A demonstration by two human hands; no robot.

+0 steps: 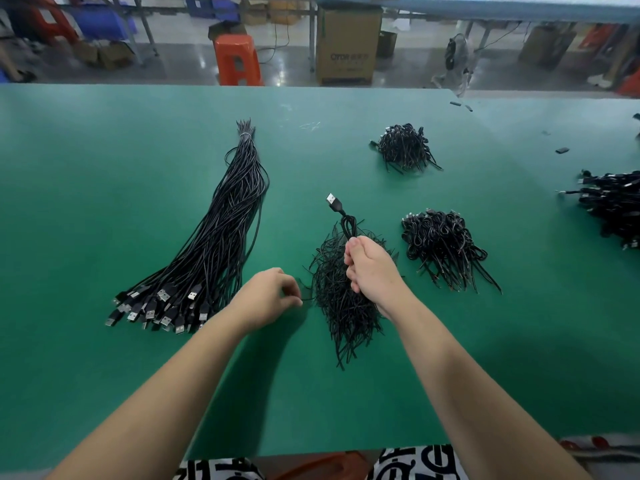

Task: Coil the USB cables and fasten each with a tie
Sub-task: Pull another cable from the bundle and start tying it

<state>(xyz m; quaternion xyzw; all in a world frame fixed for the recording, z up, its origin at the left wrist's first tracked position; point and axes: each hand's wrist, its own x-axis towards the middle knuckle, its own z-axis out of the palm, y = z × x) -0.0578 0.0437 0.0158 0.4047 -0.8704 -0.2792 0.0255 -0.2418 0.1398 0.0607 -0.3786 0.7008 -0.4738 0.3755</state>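
head cam | single view | worn high, faces forward-down | near green table | floor beyond

— What sort of place is this?
— A factory assembly floor. The long green workbench carries a bulk bundle of USB cables and heaps of coiled cables.
— Anything else?
— Behind it, cardboard boxes, an orange plastic stool and blue bins on a concrete floor.
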